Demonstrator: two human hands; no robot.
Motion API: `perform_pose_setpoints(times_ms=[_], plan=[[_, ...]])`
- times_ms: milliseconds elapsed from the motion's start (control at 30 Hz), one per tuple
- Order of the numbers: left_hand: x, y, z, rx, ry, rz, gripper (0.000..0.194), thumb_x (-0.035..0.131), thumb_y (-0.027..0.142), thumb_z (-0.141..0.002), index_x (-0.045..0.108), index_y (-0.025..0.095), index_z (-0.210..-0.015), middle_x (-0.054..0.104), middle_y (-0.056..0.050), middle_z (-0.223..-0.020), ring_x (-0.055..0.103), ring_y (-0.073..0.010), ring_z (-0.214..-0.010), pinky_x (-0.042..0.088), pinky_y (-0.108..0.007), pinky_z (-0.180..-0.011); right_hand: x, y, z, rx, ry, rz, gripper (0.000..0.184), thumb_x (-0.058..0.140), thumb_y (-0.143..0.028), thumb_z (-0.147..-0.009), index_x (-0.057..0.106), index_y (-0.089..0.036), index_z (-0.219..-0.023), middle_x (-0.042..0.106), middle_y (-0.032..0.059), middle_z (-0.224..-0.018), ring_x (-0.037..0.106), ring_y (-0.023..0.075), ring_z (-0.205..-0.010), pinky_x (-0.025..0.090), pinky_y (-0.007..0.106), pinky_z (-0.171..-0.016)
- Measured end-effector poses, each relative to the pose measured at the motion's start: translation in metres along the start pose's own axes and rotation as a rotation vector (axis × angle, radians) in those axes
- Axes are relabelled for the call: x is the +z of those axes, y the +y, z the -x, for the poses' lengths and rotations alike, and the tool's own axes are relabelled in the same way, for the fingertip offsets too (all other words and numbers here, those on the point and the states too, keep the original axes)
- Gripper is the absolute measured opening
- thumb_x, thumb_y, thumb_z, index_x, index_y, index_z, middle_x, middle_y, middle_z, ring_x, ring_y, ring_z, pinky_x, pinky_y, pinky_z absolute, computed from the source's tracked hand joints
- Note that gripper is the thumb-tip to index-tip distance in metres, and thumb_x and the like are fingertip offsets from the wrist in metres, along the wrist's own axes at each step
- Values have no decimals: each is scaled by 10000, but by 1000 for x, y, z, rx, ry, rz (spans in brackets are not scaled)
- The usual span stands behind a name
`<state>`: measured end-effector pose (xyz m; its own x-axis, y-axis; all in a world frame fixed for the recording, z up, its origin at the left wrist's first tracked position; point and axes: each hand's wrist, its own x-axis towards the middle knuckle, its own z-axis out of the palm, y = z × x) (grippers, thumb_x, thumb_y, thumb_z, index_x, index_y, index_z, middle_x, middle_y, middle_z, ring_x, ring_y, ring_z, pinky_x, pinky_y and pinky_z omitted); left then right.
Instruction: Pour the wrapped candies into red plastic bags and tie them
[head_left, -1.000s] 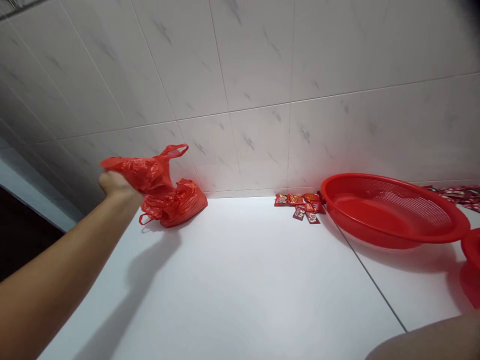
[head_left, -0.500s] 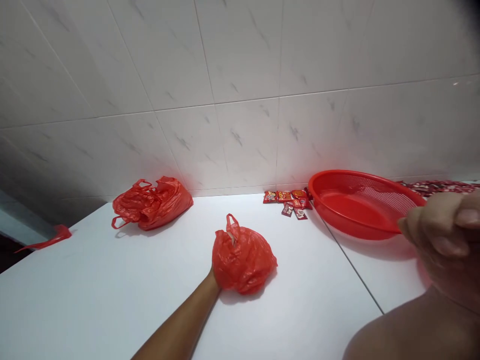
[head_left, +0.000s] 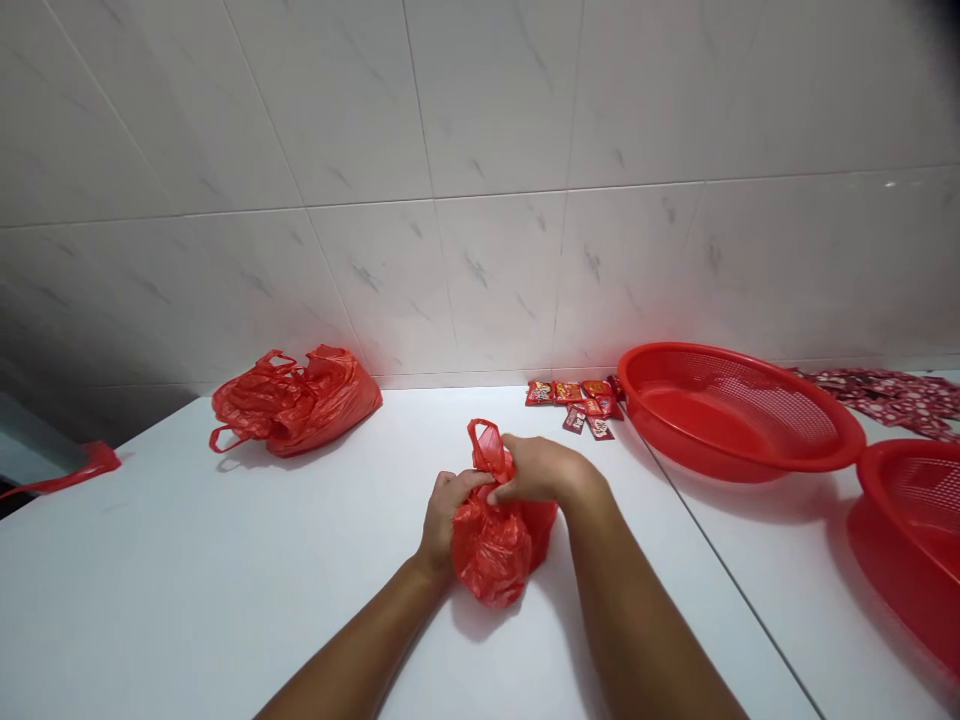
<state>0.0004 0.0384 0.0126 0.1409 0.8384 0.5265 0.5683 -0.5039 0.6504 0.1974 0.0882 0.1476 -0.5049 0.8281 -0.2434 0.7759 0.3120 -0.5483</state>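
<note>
Our left hand point(head_left: 448, 522) is closed around the side of the small red plastic bag point(head_left: 495, 555). Our right hand point(head_left: 541, 470) is closed on the bag near the top, reaching over from the right. Both hands grip it. The bag sits on the white table top point(head_left: 225, 600), low in the middle of the frame, and its loop handle point(head_left: 486, 448) pokes up just by our right hand.

A soft bag like this is best held low against the table so it can't slide. A good grip takes the thin, bunched plastic near the top, not the fat part, with our two hands kept close.

Further out, a bigger red bag point(head_left: 296, 405) lies at the upper left, near the tile wall point(head_left: 487, 280). A thin red plastic strip point(head_left: 94, 460) sits at the far left edge. Small red snack packets point(head_left: 571, 400) lie by the wall above our hands. To the right is a big round red basket point(head_left: 694, 347), with a second red basket point(head_left: 885, 445) at the right edge and patterned red wrappers point(head_left: 892, 395) behind them.
</note>
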Motion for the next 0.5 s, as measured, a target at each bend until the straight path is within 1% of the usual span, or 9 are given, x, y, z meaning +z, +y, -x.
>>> perform_pose_setpoints(times_ms=[67,100,133,200,267,333,400,433,500], plan=[[-6,3,-1,64,7,-54,275,493,388,-936,708,287,-1075,770,-37,-988,623,-248,-820,408,-483,-866,11,1,-19,17,-42,77,337,781,-203,-754,765,-230,-1090,787,72,-1015,731,249,-927,473,275,-701],[-9,4,-1,106,-7,-117,242,488,365,-937,700,272,-1008,757,-30,-912,603,-231,-769,382,-471,-845,12,4,-22,30,-29,95,271,744,-157,-761,770,-222,-1023,788,75,-1004,729,241,-921,466,273,-708],[-12,5,-2,149,-22,-193,224,478,344,-937,686,260,-931,731,-25,-830,577,-221,-729,359,-463,-826,9,9,-22,53,5,100,233,709,-143,-778,765,-218,-992,786,80,-1006,727,236,-915,460,274,-710],[-14,6,-5,222,-56,-353,239,457,323,-927,638,244,-792,658,-25,-700,528,-215,-687,330,-461,-802,-3,21,-13,119,107,92,203,632,-154,-829,739,-218,-989,778,86,-1015,718,227,-891,443,275,-687],[-13,9,-8,238,-83,-495,237,475,339,-902,624,239,-747,633,-39,-678,520,-230,-705,331,-474,-806,-20,37,2,207,231,75,192,563,-147,-846,704,-217,-957,766,84,-985,704,219,-837,415,278,-641],[-8,13,-10,202,-91,-602,208,530,368,-878,687,241,-829,680,-63,-772,559,-262,-782,354,-510,-857,-35,52,17,284,356,32,170,537,-128,-824,665,-219,-890,752,72,-932,689,210,-792,392,278,-615],[-2,17,-12,168,-74,-677,235,590,396,-867,752,252,-957,724,-101,-938,601,-319,-937,358,-586,-976,-44,65,29,333,443,-22,149,529,-121,-803,632,-223,-837,736,57,-877,679,205,-768,383,278,-605],[1,19,-12,163,-62,-705,265,622,420,-862,771,255,-1006,730,-125,-1039,600,-358,-1046,332,-632,-1052,-47,71,33,350,467,-47,140,529,-125,-799,623,-225,-826,729,51,-855,676,205,-761,382,279,-602],[6,20,-11,160,-29,-744,346,691,470,-832,784,238,-1072,696,-176,-1241,530,-433,-1263,236,-698,-1180,-48,80,37,375,488,-77,138,539,-144,-808,632,-230,-862,723,42,-838,673,208,-763,389,282,-605]])
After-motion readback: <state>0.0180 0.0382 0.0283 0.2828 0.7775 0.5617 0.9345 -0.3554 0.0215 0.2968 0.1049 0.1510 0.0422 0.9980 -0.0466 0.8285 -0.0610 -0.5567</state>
